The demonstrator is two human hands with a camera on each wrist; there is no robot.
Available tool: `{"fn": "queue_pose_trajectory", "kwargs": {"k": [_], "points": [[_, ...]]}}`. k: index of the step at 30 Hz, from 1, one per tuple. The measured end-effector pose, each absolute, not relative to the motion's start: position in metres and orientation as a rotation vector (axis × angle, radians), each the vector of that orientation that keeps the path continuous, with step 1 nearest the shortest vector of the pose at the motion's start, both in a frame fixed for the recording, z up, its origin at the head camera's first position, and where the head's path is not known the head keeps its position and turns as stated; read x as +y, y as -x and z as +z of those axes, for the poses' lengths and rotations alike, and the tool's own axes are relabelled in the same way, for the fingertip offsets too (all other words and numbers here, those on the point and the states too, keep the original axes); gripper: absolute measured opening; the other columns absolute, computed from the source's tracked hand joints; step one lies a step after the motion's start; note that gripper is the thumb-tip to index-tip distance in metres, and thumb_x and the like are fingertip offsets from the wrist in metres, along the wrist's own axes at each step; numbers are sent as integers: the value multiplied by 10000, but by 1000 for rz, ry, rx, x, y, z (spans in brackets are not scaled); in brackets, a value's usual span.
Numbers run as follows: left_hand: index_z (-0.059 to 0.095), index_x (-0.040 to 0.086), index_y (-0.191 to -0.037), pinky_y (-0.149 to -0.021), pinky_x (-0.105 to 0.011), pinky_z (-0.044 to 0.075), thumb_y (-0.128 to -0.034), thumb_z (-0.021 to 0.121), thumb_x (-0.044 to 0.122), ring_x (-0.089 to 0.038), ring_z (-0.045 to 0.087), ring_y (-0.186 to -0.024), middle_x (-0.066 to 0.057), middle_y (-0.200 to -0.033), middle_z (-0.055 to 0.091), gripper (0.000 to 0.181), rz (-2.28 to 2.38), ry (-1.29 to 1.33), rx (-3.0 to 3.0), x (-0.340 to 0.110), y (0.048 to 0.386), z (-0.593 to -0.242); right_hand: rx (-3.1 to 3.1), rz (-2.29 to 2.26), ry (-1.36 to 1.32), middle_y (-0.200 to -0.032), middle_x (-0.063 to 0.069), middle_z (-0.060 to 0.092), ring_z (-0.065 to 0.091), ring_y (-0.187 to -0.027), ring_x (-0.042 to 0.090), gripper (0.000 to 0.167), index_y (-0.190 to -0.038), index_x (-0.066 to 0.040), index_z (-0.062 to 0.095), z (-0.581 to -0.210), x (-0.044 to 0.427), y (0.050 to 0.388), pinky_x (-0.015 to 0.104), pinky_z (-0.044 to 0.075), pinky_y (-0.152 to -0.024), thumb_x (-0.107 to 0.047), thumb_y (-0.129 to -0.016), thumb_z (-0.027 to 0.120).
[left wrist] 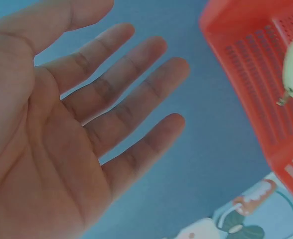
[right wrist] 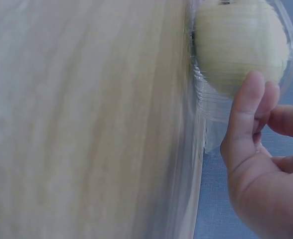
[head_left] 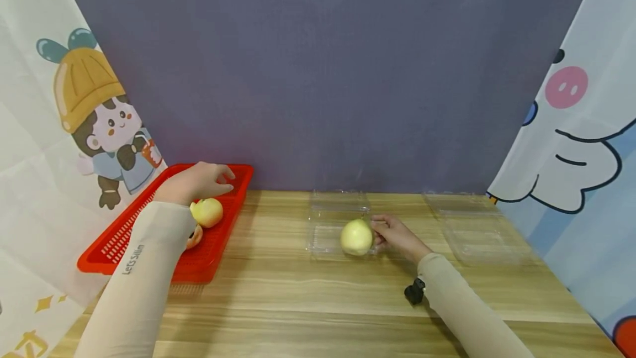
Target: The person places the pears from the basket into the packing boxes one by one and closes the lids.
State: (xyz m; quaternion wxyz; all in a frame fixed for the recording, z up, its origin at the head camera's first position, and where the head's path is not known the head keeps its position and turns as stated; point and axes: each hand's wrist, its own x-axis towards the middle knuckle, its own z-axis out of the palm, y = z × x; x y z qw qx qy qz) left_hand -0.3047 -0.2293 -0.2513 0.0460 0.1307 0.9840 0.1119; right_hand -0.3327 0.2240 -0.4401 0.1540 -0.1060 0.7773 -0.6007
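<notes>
A pale yellow-green round fruit (head_left: 356, 237) sits in the near part of an open clear plastic container (head_left: 325, 232). At that container's right side, my right hand (head_left: 399, 238) pinches the edge with bent fingers, close beside the fruit; the right wrist view shows the fingertips (right wrist: 255, 82) against the plastic near the fruit (right wrist: 238, 45). My left hand (head_left: 196, 182) hovers over the red basket (head_left: 230, 236), holding nothing. Its fingers are spread and slightly bent in the left wrist view, where the palm (left wrist: 52, 144) shows. Under the left wrist, a yellow fruit (head_left: 207, 212) lies in the basket.
Another fruit (head_left: 195, 236) in the basket is partly hidden by the left sleeve. A second open clear container (head_left: 484, 233) stands at the right of the wooden table (head_left: 298, 314). A dark cloth (head_left: 318, 70) hangs behind, with printed curtains at both sides.
</notes>
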Motion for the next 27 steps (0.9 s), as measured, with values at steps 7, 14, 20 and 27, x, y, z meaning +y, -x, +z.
{"fn": "queue_pose_trajectory", "kwargs": {"k": [7, 14, 20, 27], "points": [[648, 53, -1259, -938, -573, 478, -946, 635, 242, -367, 579, -1101, -175, -1234, 640, 366, 293, -362, 3008, -250, 306, -264, 2217, -1734, 293, -911, 92, 538, 520, -745, 157, 566, -1515, 110, 240, -443, 224, 334, 305, 543, -647, -200, -1088, 445], [650, 47, -1267, -883, -590, 482, -927, 649, 312, -374, 565, -1078, -182, -1227, 643, 431, 270, -246, 2979, -268, 301, -270, 2211, -1739, 294, -910, 86, 540, 519, -750, 156, 571, -1519, 101, 238, -440, 225, 334, 298, 539, -648, -211, -1088, 447], [635, -2, -1248, -861, -578, 484, -917, 663, 322, -376, 568, -1040, -210, -1199, 643, 464, 262, -159, 2896, -278, 297, -270, 2222, -1733, 298, -903, 84, 542, 519, -754, 163, 566, -1519, 100, 243, -440, 225, 336, 300, 539, -648, -210, -1090, 442], [616, -33, -1248, -812, -562, 498, -916, 656, 297, -386, 573, -1019, -228, -1181, 636, 470, 317, -74, 2806, -292, 295, -275, 2210, -1739, 298, -900, 83, 543, 522, -746, 155, 565, -1517, 104, 248, -443, 226, 337, 294, 541, -636, -208, -1089, 445]]}}
